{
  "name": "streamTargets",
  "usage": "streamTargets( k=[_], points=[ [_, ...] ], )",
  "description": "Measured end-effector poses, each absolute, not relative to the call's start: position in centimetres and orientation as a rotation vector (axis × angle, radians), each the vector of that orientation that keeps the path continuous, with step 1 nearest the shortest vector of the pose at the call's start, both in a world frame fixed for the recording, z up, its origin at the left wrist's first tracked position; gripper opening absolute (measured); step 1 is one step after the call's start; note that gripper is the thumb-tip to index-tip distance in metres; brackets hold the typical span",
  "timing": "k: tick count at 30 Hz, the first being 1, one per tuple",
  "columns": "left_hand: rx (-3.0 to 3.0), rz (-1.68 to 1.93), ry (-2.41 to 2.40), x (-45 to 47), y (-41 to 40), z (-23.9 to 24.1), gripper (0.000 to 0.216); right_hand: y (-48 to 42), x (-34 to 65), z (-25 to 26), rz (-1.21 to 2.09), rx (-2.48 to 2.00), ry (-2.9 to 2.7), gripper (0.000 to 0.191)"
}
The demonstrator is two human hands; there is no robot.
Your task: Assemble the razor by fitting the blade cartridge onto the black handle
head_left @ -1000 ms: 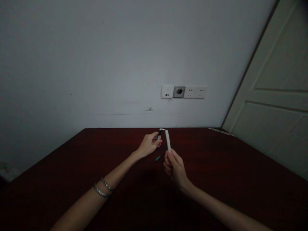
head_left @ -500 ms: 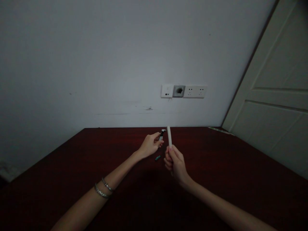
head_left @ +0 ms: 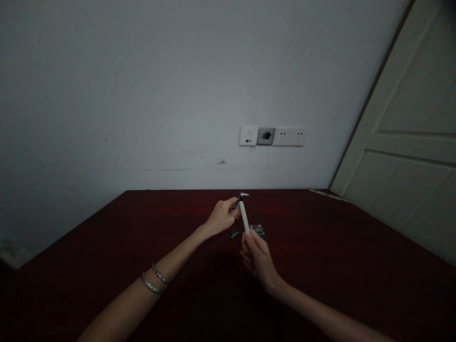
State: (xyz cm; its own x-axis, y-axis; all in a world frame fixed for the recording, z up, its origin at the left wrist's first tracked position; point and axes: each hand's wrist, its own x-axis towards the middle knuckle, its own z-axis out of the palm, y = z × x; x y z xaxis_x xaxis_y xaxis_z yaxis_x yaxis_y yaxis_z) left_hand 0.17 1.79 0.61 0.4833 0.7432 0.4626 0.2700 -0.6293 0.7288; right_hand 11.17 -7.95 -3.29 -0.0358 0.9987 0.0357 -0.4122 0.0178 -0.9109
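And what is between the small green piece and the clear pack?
In the head view, the right hand and the white stick it holds appear between them.

Surface: a broad, dark red-brown tabletop, dim overall, near part in deep shadow. On it, around mid-surface: one small green piece, lying slanted. Near it, to the right: a small clear case with green showing, partly hidden, contents unclear. Far right corner: a thin pale strip, dark-patterned, lying along the edge.
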Motion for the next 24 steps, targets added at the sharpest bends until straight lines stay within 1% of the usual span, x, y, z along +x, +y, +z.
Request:
streamTargets(
  k=[5,10,15,20,24],
  points=[
    [2.189,1.060,0.843,0.2,1.9,0.4,0.007,-7.7,11.4,-2.4,1.325,-0.742,-0.939,0.040],
    [2.176,1.062,0.826,0.2,1.9,0.5,0.009,-7.8,11.2,-2.9,1.384,-0.839,-0.962,0.040],
    [2.179,1.065,0.844,0.2,1.8,0.6,0.008,-7.6,11.4,-2.7,1.328,-0.769,-0.952,0.040],
    [2.204,1.038,0.852,0.1,1.8,0.6,0.008,-7.7,11.7,-2.6,1.373,-0.850,-0.982,0.041],
    [2.203,1.052,0.850,0.1,1.8,0.4,0.008,-7.5,11.9,-2.1,1.320,-0.795,-0.975,0.039]
  ],
)
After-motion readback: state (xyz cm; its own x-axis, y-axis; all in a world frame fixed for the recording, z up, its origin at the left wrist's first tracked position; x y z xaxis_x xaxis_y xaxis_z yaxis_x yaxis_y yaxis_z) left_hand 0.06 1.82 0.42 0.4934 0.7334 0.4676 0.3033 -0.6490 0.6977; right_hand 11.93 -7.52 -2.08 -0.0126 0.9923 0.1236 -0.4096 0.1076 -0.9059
